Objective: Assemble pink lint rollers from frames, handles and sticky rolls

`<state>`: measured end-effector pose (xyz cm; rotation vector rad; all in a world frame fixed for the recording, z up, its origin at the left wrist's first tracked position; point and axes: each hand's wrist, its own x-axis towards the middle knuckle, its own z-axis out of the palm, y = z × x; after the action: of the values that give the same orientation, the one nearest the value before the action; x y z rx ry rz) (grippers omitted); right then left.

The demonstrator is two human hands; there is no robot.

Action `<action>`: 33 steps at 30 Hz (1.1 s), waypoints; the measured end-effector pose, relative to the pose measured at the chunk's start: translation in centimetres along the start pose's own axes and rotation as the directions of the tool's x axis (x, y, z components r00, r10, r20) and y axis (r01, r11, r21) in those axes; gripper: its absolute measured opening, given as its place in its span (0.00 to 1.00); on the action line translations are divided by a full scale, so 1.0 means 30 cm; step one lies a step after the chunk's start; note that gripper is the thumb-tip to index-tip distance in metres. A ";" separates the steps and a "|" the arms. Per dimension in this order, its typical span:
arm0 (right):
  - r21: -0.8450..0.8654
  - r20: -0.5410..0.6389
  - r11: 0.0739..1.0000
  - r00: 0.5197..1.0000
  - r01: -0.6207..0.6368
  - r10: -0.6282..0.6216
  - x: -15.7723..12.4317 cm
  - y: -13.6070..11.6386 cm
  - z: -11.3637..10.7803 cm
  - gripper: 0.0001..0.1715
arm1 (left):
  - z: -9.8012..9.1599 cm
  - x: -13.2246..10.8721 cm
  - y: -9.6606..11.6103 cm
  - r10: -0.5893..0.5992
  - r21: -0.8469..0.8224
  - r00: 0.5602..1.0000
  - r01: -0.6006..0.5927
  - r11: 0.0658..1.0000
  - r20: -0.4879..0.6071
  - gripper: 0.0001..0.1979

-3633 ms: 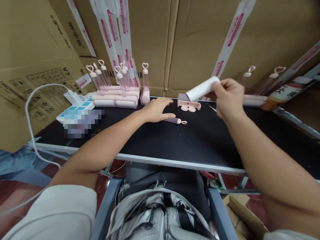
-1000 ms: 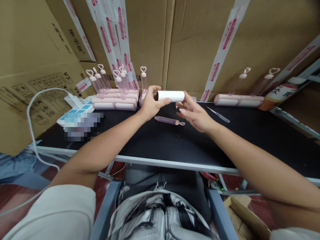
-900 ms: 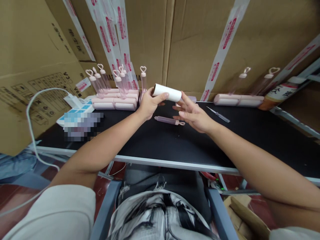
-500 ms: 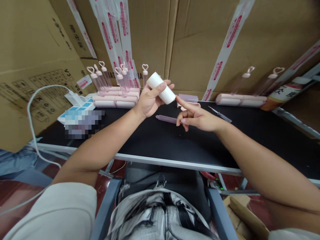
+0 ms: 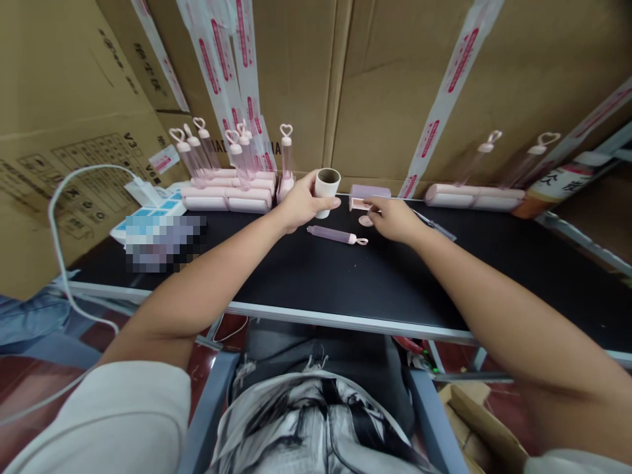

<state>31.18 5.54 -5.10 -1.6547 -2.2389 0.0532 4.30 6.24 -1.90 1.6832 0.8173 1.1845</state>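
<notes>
My left hand [image 5: 299, 205] is closed round a white hollow cylinder [image 5: 323, 205]. The cylinder stands upright with its dark open mouth facing up. To its right, my right hand [image 5: 394, 219] reaches down with curled fingers, fingertips at a pale pink part in front of a lilac block [image 5: 370, 191]. What they grip is mostly hidden by the hand. Just below those fingertips lies a small pale pink disc [image 5: 365, 220]. A lilac tube with a pink loop end [image 5: 332, 234] lies on the black tabletop [image 5: 316, 276], nearer to me.
Pink cylinders [image 5: 227, 199] and clear tubes with heart-shaped loops [image 5: 237, 158] stand back left, with more pink cylinders [image 5: 476, 197] at right. A screwdriver [image 5: 434, 224], a bottle [image 5: 557, 184] and a white power strip [image 5: 143, 214] with a cable are on the table. Cardboard [image 5: 296, 66] walls the back.
My left hand has lowered the cylinder and turned it from tilted to upright. My right hand has left the cylinder's end and moved to the pink parts; its pointing finger is now curled.
</notes>
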 end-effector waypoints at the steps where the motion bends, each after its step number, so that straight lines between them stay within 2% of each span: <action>1: -0.033 -0.013 0.999 1.000 -0.003 0.003 -0.002 -0.004 -0.006 0.32 | 0.002 0.003 -0.009 0.013 0.036 1.000 -0.013 0.999 0.001 0.29; 3: -0.077 0.025 0.997 0.999 0.032 -0.030 -0.008 -0.007 -0.017 0.33 | 0.005 0.005 -0.025 0.034 0.102 0.999 -0.035 0.994 0.016 0.28; 6: -0.070 0.201 0.993 0.976 0.093 -0.077 -0.015 -0.006 -0.024 0.25 | 0.003 0.000 -0.039 0.093 0.228 0.995 -0.096 0.969 0.021 0.27; 8: -0.045 0.220 0.992 0.970 0.120 -0.107 -0.017 -0.007 -0.022 0.21 | -0.001 -0.005 -0.043 0.127 0.339 0.991 -0.132 0.931 0.037 0.26; 9: -0.023 0.174 0.992 0.978 0.125 -0.119 -0.019 -0.009 -0.022 0.20 | -0.003 -0.007 -0.043 0.132 0.384 0.990 -0.142 0.912 0.051 0.25; 11: 0.074 0.006 0.991 0.993 0.116 -0.117 -0.023 -0.018 -0.022 0.19 | -0.006 -0.012 -0.039 0.132 0.436 0.988 -0.153 0.887 0.079 0.25; 14: 0.382 -0.261 0.918 0.965 0.105 -0.001 -0.038 -0.048 -0.032 0.12 | -0.004 -0.020 -0.030 0.144 0.475 0.985 -0.173 0.863 0.097 0.26; 15: 0.489 -0.320 0.863 0.946 0.123 0.046 -0.045 -0.062 -0.038 0.13 | -0.001 -0.024 -0.027 0.149 0.488 0.983 -0.182 0.853 0.106 0.26; 17: 0.644 -0.395 0.743 0.911 0.185 0.116 -0.062 -0.097 -0.051 0.22 | 0.006 -0.034 -0.021 0.163 0.519 0.977 -0.211 0.828 0.137 0.27; 19: 0.711 -0.446 0.658 0.882 0.248 0.150 -0.080 -0.134 -0.062 0.29 | 0.016 -0.045 -0.014 0.170 0.555 0.970 -0.240 0.796 0.176 0.27; 22: 0.728 -0.488 0.607 0.862 0.318 0.133 -0.102 -0.182 -0.065 0.30 | 0.032 -0.058 -0.003 0.151 0.596 0.966 -0.250 0.763 0.211 0.29; 26: 0.780 -0.428 0.520 0.903 0.347 0.041 -0.117 -0.211 -0.050 0.30 | 0.048 -0.065 0.010 0.155 0.591 0.956 -0.277 0.757 0.250 0.29; 29: 0.794 -0.380 0.517 0.925 0.320 0.011 -0.119 -0.215 -0.042 0.32 | 0.051 -0.068 0.010 0.170 0.588 0.953 -0.291 0.755 0.253 0.30; 33: 0.808 -0.379 0.500 0.925 0.311 0.037 -0.120 -0.218 -0.045 0.33 | 0.046 -0.067 -0.001 0.175 0.583 0.958 -0.277 0.763 0.227 0.32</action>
<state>26.48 -0.13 -3.22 -0.8125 -1.5840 0.6747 4.94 4.09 -2.85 2.4407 0.9819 0.9708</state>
